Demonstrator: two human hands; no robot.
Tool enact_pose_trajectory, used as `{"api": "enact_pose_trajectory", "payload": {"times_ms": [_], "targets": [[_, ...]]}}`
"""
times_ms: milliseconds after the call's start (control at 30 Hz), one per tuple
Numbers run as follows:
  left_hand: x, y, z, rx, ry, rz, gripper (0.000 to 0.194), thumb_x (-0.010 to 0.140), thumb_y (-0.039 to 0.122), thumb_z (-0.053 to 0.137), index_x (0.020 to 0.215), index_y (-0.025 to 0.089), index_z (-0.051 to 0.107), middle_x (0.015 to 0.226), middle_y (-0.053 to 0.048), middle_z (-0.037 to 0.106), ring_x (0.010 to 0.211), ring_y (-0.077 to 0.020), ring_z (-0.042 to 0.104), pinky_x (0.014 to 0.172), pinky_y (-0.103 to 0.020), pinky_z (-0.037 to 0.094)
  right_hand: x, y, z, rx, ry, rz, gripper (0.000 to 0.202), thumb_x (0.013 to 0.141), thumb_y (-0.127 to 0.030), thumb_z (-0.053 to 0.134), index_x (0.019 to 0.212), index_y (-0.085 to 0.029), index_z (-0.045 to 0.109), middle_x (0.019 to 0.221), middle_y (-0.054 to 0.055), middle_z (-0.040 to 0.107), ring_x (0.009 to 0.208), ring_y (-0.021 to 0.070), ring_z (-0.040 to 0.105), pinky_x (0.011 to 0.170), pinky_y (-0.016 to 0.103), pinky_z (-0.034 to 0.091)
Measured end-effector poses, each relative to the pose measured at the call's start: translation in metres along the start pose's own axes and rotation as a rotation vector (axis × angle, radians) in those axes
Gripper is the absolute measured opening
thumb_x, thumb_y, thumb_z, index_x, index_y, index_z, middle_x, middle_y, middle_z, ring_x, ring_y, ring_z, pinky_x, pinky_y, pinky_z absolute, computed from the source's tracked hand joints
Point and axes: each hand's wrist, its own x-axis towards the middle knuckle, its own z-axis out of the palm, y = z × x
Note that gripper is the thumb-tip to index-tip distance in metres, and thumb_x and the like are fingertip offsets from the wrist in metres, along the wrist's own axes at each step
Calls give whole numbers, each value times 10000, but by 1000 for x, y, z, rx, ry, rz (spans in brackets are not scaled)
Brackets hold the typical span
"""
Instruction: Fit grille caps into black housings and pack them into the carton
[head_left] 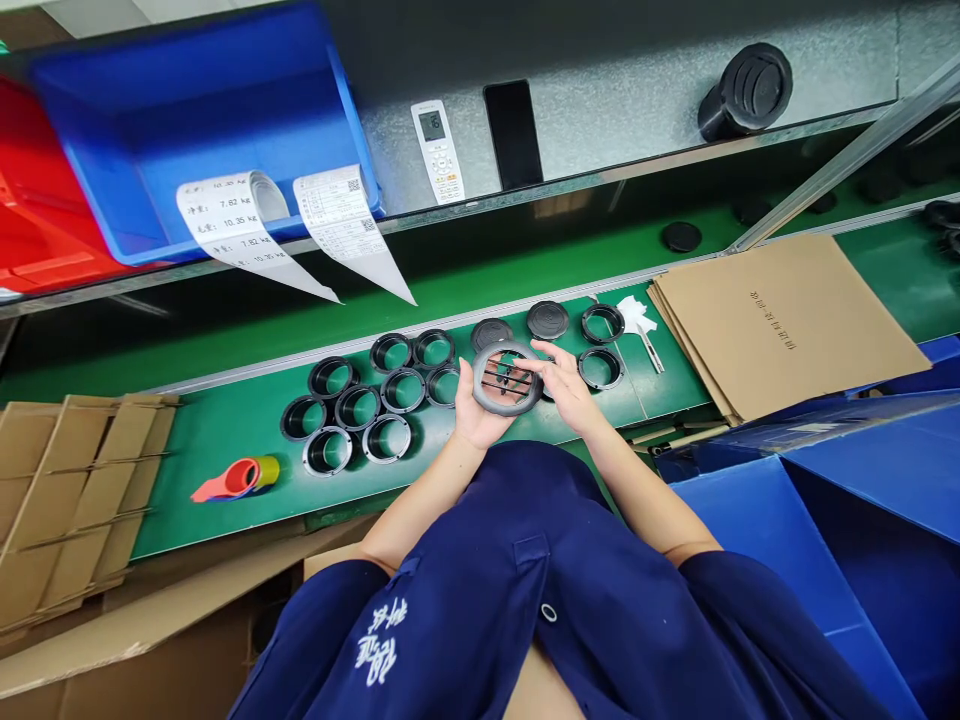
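My left hand [480,424] is closed around the near left side of a round black air vent [489,397], with the thumb along its rim. Thin slats cross the vent's opening, and the palm shows through between them. From the right, my right hand [568,390] grips the same vent, its fingertips at the rim and slats. Behind the vent, two round black louvred pieces [547,320] lie on the bench. To the left stand several black open rings [358,406]; two more rings [601,369] are at the right, one behind the other.
A red and yellow tape-like ring [244,478] lies at the bench's left. Right of the rings are a white scrap and a metal blade-like tool [651,348], then stacked cardboard [787,320]. Above, a shelf holds a blue bin [225,100], remote [438,150], phone [513,135] and black vent [746,92].
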Motion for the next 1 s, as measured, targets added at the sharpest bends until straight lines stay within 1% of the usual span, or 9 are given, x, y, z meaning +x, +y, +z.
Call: {"api": "enact_pose_trajectory", "payload": {"times_ms": [133, 300, 467, 533, 633, 767, 867, 933, 1000], "targets": [[1, -1, 1, 1, 1, 24, 519, 946, 647, 534, 1077, 181, 722, 1170, -96, 726, 1117, -268, 659, 1049, -458, 492, 3, 2, -2, 12, -15, -12, 674, 1027, -678, 239, 1230, -294, 754, 1472, 68, 531, 1410, 282, 414, 1227, 517, 269], [4, -3, 3, -1, 10, 58, 538, 915, 637, 597, 1207, 195, 694, 1266, -104, 699, 1224, -291, 619, 1106, -485, 453, 9, 3, -8, 39, -15, -41, 646, 1041, -646, 248, 1252, -282, 739, 1461, 77, 541, 1409, 282, 416, 1219, 519, 284], [11, -1, 6, 38, 1, 77, 585, 902, 664, 600, 1231, 187, 676, 1299, -112, 689, 1283, -309, 589, 1135, -503, 432, 14, 13, -5, -19, 6, -94, 600, 1072, -551, 217, 1342, -280, 680, 1500, 83, 501, 1427, 278, 388, 1216, 532, 305], [17, 2, 5, 74, 64, 83, 588, 925, 683, 542, 1205, 188, 687, 1236, -100, 723, 1269, -284, 599, 1145, -461, 433, 15, 20, 1, -132, -52, -186, 543, 1052, -564, 328, 1355, -270, 669, 1549, 91, 454, 1455, 311, 333, 1229, 564, 280], [29, 3, 0, 156, 206, 24, 562, 959, 671, 479, 1212, 215, 688, 1091, -69, 770, 1244, -240, 618, 1132, -384, 458, 17, 31, 10, -292, -244, -303, 576, 978, -570, 547, 1431, -218, 593, 1599, 134, 396, 1503, 344, 252, 1247, 588, 240], [50, -8, -3, 293, 216, -103, 530, 977, 607, 498, 1293, 210, 650, 1138, -79, 759, 1255, -270, 623, 1076, -395, 513, 27, 48, 11, -336, -371, -205, 1005, 813, -639, 738, 1605, -187, 314, 1681, 199, 159, 1547, 409, 118, 1218, 636, 251], [63, -19, 0, 335, 214, -176, 588, 965, 624, 516, 1375, 210, 591, 1287, -121, 696, 1274, -297, 609, 1075, -439, 513, 44, 66, 0, -291, -423, -142, 1188, 703, -615, 835, 1639, -250, 200, 1640, 186, 224, 1496, 412, 248, 1180, 590, 341], [71, -23, 2, 358, 243, -228, 686, 930, 700, 507, 1476, 284, 482, 1437, -140, 590, 1328, -313, 566, 1097, -515, 483, 62, 87, -17, -320, -335, -51, 1138, 704, -599, 834, 1623, -261, 254, 1570, 171, 320, 1425, 405, 350, 1151, 549, 382], [75, -21, 3, 395, 273, -250, 731, 915, 711, 519, 1541, 369, 362, 1552, -150, 463, 1396, -311, 503, 1125, -567, 435, 84, 118, -41, -452, -133, 159, 1088, 734, -604, 804, 1606, -206, 290, 1536, 200, 332, 1390, 433, 358, 1132, 564, 370]]}}
